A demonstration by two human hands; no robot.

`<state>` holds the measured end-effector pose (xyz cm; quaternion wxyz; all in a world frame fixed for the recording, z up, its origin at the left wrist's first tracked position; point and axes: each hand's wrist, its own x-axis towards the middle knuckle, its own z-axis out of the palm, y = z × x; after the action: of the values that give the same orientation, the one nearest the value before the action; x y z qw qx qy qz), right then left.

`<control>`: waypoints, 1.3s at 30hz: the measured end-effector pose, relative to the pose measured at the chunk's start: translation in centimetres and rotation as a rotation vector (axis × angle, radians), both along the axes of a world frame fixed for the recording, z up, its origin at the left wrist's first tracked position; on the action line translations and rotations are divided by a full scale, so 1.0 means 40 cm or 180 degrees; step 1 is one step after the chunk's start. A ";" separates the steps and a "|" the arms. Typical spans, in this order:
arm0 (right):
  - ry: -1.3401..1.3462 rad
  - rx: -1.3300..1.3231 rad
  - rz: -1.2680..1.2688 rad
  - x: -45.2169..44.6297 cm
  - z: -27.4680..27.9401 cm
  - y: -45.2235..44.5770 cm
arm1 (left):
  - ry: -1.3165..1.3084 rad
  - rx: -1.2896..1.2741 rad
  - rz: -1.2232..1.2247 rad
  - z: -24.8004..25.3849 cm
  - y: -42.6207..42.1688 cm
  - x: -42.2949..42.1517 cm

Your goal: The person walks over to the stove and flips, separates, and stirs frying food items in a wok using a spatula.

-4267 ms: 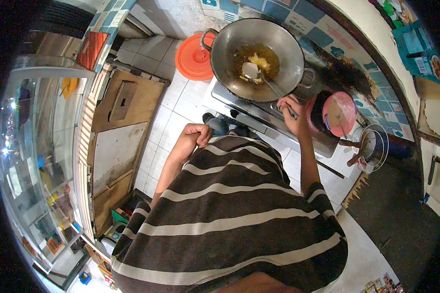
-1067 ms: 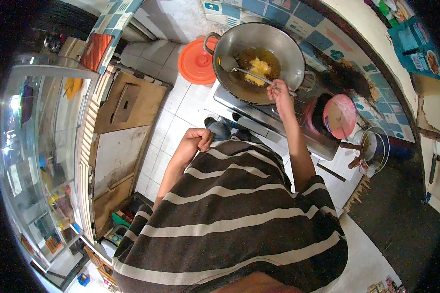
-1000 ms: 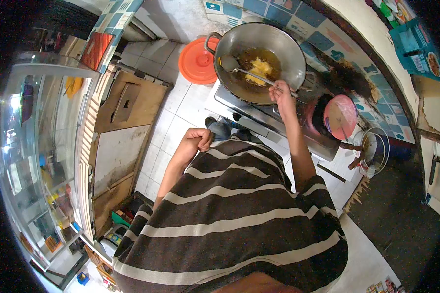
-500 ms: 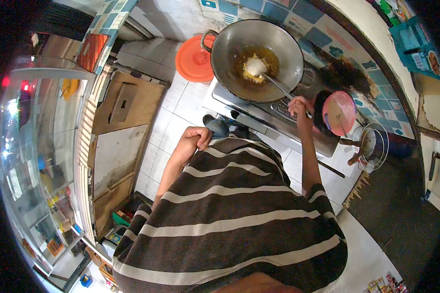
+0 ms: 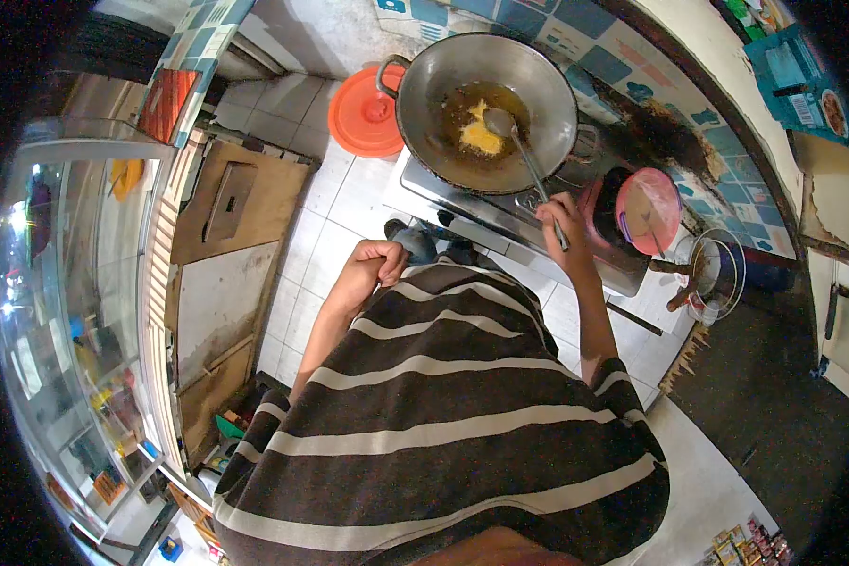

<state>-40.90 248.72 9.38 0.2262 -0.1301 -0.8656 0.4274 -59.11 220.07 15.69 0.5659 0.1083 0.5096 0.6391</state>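
Observation:
My right hand (image 5: pixel 561 226) is closed round the long handle of a metal ladle (image 5: pixel 530 168). The bowl of the ladle is down in a large wok (image 5: pixel 552 75), at the upper right edge of a yellow frying piece of food (image 5: pixel 482 140). Brown-gold oil (image 5: pixel 455 111) pools around that food at the bottom of the wok. My left hand (image 5: pixel 379 263) is curled into a loose fist in front of the striped shirt (image 5: pixel 443 377), and no object shows in it.
The wok stands on a metal stove (image 5: pixel 462 196). A pink container (image 5: pixel 653 209) with pale batter-like contents and a handle in it is right of my right hand. An orange lid (image 5: pixel 363 113) is left of the wok. A wire strainer (image 5: pixel 722 274) hangs right. A glass cabinet (image 5: pixel 75 311) stands left.
The ladle's bowl has shifted up and right off the food, which was pale and shows yellow now. My right hand has moved slightly left and down, while my left stays put.

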 end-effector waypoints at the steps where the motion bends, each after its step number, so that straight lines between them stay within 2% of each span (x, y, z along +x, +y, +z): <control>1: 0.0002 0.0138 0.0011 0.001 0.001 0.002 | 0.0013 0.0041 -0.0024 0.000 0.001 0.000; 3: 0.0007 0.0416 0.0033 0.007 0.002 0.012 | 0.0008 0.0014 -0.0034 0.002 0.001 0.000; 6: 0.0324 0.0099 -0.0264 0.008 -0.066 0.040 | 0.0024 0.0009 -0.0036 0.001 0.002 0.000; 9: 0.0147 -0.1149 -0.1031 0.005 -0.091 0.033 | -0.0020 -0.0040 -0.0013 -0.001 0.001 0.000; 12: 0.0550 -0.1434 -0.1441 -0.035 -0.081 0.027 | -0.0032 -0.0053 -0.0011 0.005 0.003 -0.001; 15: 0.0331 -0.1106 -0.1489 -0.049 -0.044 0.022 | -0.0023 -0.0040 -0.0002 0.004 0.005 0.000; 21: -0.0114 -0.1166 -0.1605 -0.068 -0.057 0.046 | -0.0029 -0.0039 -0.0009 0.001 0.007 0.000; 24: -0.0193 -0.0225 -0.1500 -0.082 -0.026 0.036 | 0.0029 -0.0032 -0.0006 0.004 0.010 -0.002; 26: -0.0029 0.0161 -0.1001 -0.075 -0.002 0.045 | 0.0032 -0.0042 0.0012 0.004 0.010 -0.002; 30: 0.0178 0.0781 -0.0522 -0.059 0.023 0.046 | -0.0025 -0.0077 0.0045 0.003 0.007 -0.003; 34: -0.0339 0.0825 -0.0250 -0.047 0.044 0.042 | -0.0049 -0.0031 0.0048 0.001 0.006 -0.003; 39: -0.0375 0.0849 -0.0177 -0.046 0.011 0.039 | -0.0006 -0.0043 0.0051 0.010 0.014 -0.005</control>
<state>-42.75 250.29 9.81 0.2021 -0.1477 -0.9225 0.2937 -59.31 220.61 16.10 0.5619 0.0997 0.5142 0.6402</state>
